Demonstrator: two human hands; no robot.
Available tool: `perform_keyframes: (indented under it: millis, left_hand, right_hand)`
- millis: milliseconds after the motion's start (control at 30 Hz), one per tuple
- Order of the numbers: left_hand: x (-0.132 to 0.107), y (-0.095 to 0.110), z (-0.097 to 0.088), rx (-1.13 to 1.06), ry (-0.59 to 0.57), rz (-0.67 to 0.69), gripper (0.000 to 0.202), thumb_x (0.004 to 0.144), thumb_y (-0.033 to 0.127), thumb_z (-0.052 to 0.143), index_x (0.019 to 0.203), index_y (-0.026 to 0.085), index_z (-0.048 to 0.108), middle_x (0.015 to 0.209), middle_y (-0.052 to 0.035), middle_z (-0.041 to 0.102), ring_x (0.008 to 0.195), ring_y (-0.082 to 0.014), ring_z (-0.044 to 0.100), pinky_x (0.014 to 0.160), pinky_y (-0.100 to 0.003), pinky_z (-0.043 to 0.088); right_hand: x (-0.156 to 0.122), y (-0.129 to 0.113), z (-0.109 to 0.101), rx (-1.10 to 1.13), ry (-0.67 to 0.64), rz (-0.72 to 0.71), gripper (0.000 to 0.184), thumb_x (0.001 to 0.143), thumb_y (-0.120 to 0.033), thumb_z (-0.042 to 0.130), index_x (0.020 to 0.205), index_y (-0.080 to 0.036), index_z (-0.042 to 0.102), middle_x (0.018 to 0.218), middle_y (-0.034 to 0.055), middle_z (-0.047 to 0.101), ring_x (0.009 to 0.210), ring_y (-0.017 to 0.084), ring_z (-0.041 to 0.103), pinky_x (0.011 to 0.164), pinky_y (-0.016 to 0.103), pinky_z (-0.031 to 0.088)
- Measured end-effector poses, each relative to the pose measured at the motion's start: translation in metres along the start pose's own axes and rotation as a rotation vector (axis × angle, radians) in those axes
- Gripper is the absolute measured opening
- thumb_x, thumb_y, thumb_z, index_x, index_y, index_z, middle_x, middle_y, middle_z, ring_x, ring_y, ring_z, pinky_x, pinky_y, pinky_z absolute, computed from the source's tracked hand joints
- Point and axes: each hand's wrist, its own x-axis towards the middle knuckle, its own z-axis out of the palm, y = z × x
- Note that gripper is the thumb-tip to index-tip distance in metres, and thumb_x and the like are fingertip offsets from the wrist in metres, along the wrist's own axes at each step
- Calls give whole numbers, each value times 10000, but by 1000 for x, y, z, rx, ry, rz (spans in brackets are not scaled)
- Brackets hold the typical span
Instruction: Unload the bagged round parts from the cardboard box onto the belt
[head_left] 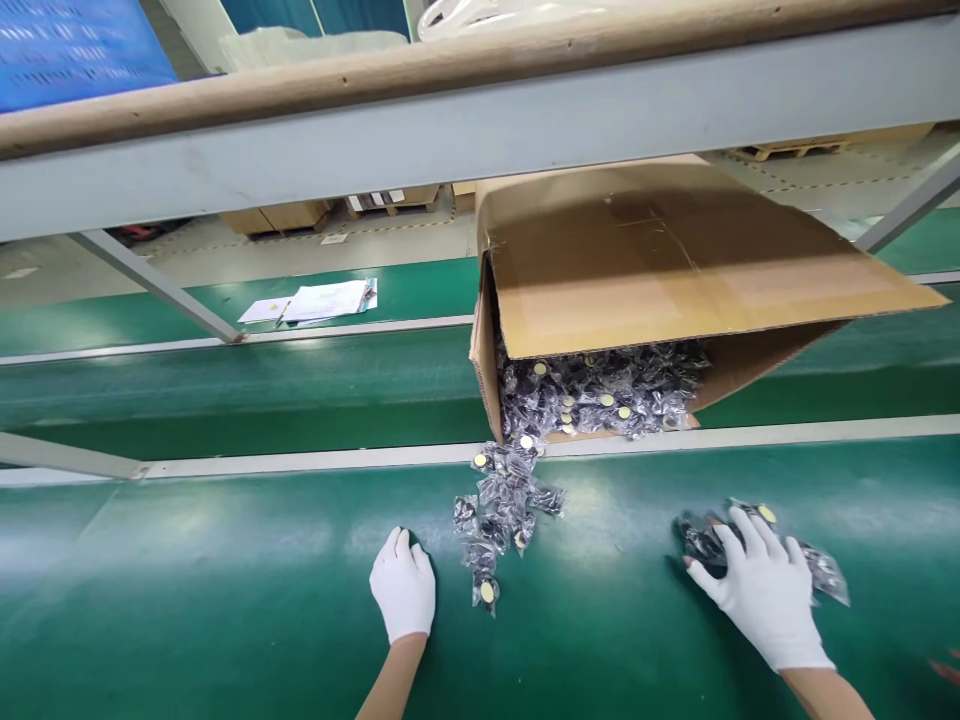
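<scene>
Many small bagged parts [504, 510] were spilled from the tipped cardboard box [660, 270] onto the middle of the green belt [225, 580]. A few bags [817, 570] near the right edge were pressed flat under the spread right hand [761, 590], not gripped. The left hand [403, 585] was laid flat and empty beside the spill, so gathering seemed under way, and closed fingers would be needed next.

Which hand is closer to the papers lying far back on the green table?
Left. The left hand lies below the papers; the right hand is far off to their right.
</scene>
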Motion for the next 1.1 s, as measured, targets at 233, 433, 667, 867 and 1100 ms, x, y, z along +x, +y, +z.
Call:
perform_keyframes:
  millis: [233, 433, 667, 867, 1100]
  left_hand:
    - [0, 0, -2, 46, 17, 34, 362, 966, 217, 433, 1127, 47, 709, 1215, -221, 727, 1094, -304, 691, 979, -445, 540]
    - [-1, 0, -2, 52, 18, 29, 357, 967, 222, 438, 1122, 58, 714, 1210, -208, 737, 1095, -302, 702, 975, -448, 555]
    - [-1, 0, -3, 62, 29, 44, 349, 964, 201, 445, 1115, 46, 719, 1188, -210, 747, 1085, -302, 714, 961, -445, 577]
    - [-1, 1, -5, 50, 19, 33, 342, 966, 199, 446, 1115, 56, 719, 1191, -205, 750, 1092, -302, 716, 962, -450, 584]
    - [-2, 1, -7, 50, -4, 23, 352, 966, 190, 442, 1146, 51, 710, 1203, -207, 744, 1105, -294, 710, 980, -451, 572]
  right_hand:
    - [59, -186, 8, 469, -77, -148, 488, 830, -428, 630, 1249, -177, 620, 1429, 165, 583, 1360, 358, 498, 1104, 528, 432]
    - [49, -251, 30, 443, -77, 27, 373, 791, -386, 673, 1079, -150, 661, 1217, 185, 676, 1199, 372, 588, 1101, 558, 415]
    - [13, -80, 12, 211, 56, -26, 278, 931, -379, 523, 932, -145, 674, 1065, 192, 698, 991, 325, 641, 909, 469, 520]
    - [77, -138, -7, 414, -51, 42, 363, 967, -411, 488, 1121, -166, 707, 1183, 162, 690, 1057, 298, 636, 912, 421, 524]
    - [141, -255, 22, 1125, -434, 524, 492, 775, -445, 638, 1203, -214, 708, 1261, 116, 669, 1135, 311, 606, 1038, 453, 474]
